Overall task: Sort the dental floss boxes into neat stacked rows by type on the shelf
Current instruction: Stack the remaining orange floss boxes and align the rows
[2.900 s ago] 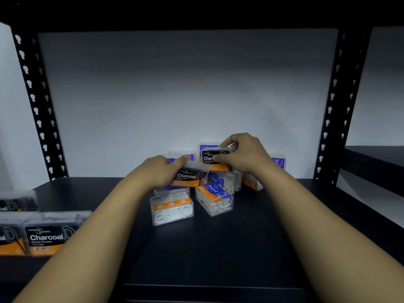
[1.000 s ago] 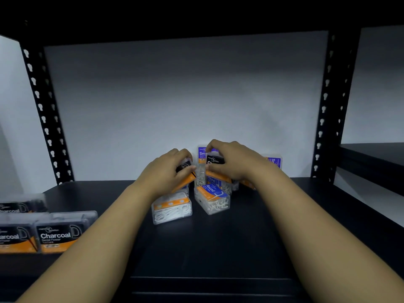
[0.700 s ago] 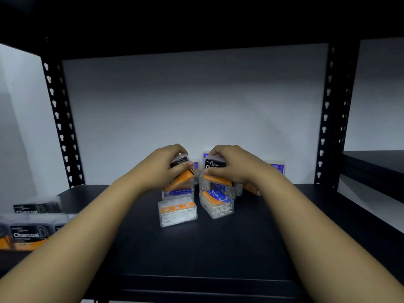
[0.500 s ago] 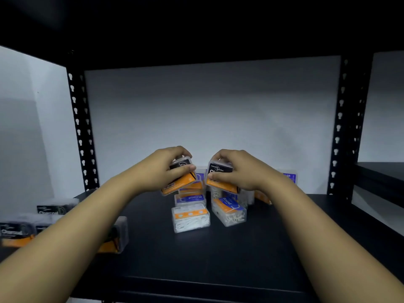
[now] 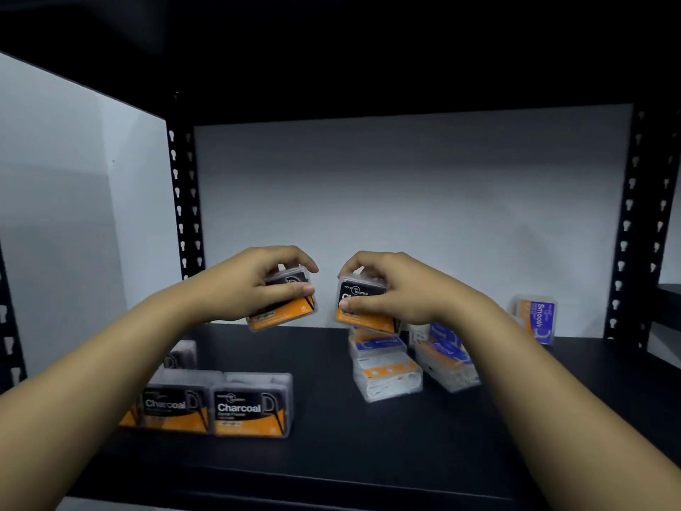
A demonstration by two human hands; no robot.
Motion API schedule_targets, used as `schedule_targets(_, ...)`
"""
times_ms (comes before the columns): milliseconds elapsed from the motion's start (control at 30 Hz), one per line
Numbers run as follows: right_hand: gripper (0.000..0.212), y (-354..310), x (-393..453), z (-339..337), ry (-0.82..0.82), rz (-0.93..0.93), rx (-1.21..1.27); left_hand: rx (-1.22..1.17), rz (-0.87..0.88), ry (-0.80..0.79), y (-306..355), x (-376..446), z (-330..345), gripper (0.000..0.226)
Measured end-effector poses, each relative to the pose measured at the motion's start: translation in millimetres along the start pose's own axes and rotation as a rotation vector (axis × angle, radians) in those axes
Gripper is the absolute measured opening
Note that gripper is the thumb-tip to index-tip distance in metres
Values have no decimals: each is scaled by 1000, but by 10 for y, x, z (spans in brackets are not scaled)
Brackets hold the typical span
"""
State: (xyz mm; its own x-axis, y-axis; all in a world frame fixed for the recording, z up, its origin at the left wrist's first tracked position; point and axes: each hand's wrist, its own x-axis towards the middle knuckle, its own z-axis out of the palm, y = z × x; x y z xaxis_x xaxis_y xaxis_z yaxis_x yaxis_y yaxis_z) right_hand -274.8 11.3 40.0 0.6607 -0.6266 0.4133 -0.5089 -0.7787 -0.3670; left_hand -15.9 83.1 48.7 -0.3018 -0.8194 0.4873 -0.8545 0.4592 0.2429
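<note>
Holding one clear plastic black-and-orange Charcoal floss box in my left hand and another Charcoal box in my right hand, each grip clenched round its box above the black shelf. Standing Charcoal boxes row near left; mixed blue-and-orange boxes right.

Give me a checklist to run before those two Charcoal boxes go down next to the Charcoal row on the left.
1. Left hand grips its Charcoal box, thumb across the front: ok.
2. Right hand grips its Charcoal box: ok.
3. Both held boxes lifted off the mixed pile: ok.
4. Type matches the Charcoal row: ok for the right box; the left one's name is hidden, black and orange match.
5. Bare shelf right of the row for setting down: ok.
6. Held boxes level: not ok, both tilted.
7. Lids closed: cannot tell.
</note>
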Motion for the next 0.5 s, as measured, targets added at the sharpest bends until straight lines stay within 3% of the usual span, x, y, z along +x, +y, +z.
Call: schedule_targets(500, 45, -593, 670, 600, -82, 41, -20, -97, -29, -55, -850, -320, -364, 42)
